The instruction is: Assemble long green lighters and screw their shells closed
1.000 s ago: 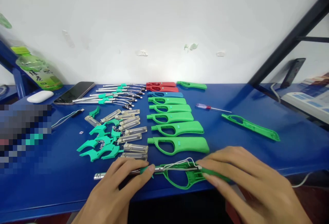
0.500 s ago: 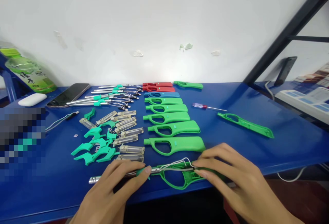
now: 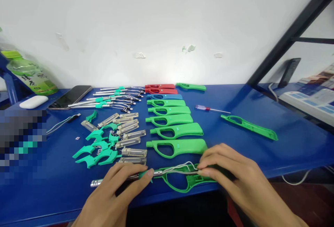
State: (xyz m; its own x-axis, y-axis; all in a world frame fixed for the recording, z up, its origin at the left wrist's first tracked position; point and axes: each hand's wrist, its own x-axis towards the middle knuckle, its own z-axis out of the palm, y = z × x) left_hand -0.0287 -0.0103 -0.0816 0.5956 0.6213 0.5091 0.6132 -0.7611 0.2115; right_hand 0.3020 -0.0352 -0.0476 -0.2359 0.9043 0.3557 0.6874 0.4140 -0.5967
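My left hand (image 3: 114, 187) is closed around a silver metal lighter tube (image 3: 96, 183), its tip sticking out to the left and a teal collar partly hidden under the thumb. The tube's right end meets the narrow neck of an open green lighter shell half (image 3: 189, 186), hollow side up. White wires (image 3: 180, 166) run from the tube over the shell, one bowed upward. My right hand (image 3: 232, 171) pinches the wires' dark end over the handle part; its fingertips hide most of that end.
Green, blue and red lighter shells (image 3: 171, 120) lie in a column. To their left are clear fuel tanks (image 3: 134, 151), teal triggers (image 3: 83, 150) and wired tubes (image 3: 104, 104). A screwdriver (image 3: 216, 110) and another green shell half (image 3: 250, 127) lie right. A phone (image 3: 70, 96) and bottle (image 3: 33, 75) stand left.
My right hand's fingers have shifted slightly and drawn closer together at the wires' dark end. My left hand keeps its hold on the tube, nearly unmoved.
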